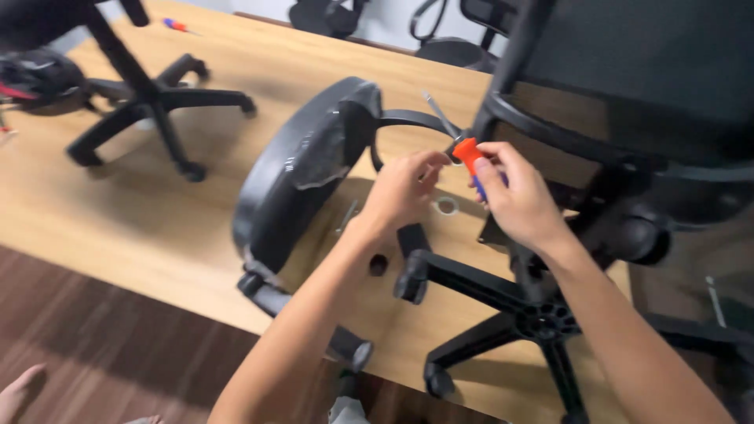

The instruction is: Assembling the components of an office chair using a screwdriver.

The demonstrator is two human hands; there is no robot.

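My right hand (517,196) grips a screwdriver (471,159) with an orange and blue handle, its tip up against the black armrest bracket (408,119) of an office chair lying on a wooden table (196,220). My left hand (402,188) pinches at the same joint beside the screwdriver tip; I cannot tell what its fingers hold. The chair's seat cushion (302,169) stands on edge to the left. Its mesh backrest (628,71) rises to the right. The chair's star base with casters (503,306) sticks out toward me.
A small white ring (447,206) and a loose bolt (347,215) lie on the table under my hands. Another black star base (149,102) stands at the far left. A second orange screwdriver (174,24) lies at the back. More chairs (440,31) stand behind the table.
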